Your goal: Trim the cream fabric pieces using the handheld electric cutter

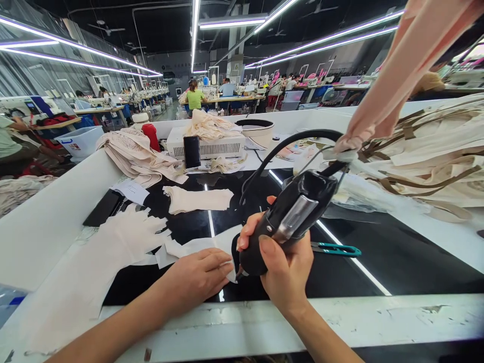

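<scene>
My right hand (283, 267) is wrapped round a black corded handheld tool (260, 242), its thumb along the near side. The tool leans, with its narrow tip down at the edge of a white fabric piece (227, 239). Beside that tip, my left hand (200, 275) holds the fabric against the black work surface (177, 287), fingers close together and thumb hidden. A pink cloth strip (401, 85) is tied round the tool's upper end, where a black cable (295, 136) bends away. Right of my right hand lie teal-handled thread snips (336, 249).
Left are a stack of pale cut pieces (109, 257) and a folded pale strip (200, 200). Behind stand a white vented box (176, 143), a phone (192, 151) and a round tub (260, 133). Strapped fabric piles (434, 166) lie right. A white raised wall (64, 212) borders the table.
</scene>
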Motion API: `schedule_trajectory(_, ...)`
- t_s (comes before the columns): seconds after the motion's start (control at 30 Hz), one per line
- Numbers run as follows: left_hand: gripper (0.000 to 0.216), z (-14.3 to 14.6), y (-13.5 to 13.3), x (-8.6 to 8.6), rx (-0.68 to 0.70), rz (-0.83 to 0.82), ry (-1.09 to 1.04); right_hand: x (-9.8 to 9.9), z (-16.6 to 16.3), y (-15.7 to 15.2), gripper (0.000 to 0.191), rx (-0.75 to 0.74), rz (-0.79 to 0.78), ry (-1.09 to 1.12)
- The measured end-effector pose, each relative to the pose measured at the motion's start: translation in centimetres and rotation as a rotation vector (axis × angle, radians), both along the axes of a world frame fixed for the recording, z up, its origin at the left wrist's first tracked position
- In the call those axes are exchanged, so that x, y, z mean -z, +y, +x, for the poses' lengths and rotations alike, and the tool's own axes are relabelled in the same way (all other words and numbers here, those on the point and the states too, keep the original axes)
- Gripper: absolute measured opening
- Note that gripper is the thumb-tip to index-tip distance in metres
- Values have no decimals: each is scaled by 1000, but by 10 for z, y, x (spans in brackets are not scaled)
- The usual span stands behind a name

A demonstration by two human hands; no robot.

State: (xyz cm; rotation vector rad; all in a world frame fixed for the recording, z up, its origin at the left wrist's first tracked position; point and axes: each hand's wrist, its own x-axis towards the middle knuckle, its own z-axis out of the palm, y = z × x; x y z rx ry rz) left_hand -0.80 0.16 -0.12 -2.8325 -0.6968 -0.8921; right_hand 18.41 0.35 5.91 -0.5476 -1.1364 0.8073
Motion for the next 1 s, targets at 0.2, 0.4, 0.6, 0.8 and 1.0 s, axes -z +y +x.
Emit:
schedule_trajectory(0.2,19,-9,-6,-8,67,-119,1,-4,9,-2,38,-24,2,-12)
schedule_trajectory(0.4,9,-20,-18,-29,117,-286,83,-18,33,27,36,143,12,7)
schedule_trajectory(0.6,14,3,-1,-30,89,-86,34,-12,36,45,32,164,5,-17)
schedule_trajectory(0.8,16,27,20,-18,15,14,76,-5,31,46,32,150,10,-31)
schedule_trajectory(1.0,11,31,20,-8,-13,6,108,-1,32,47,30,153,33,-27)
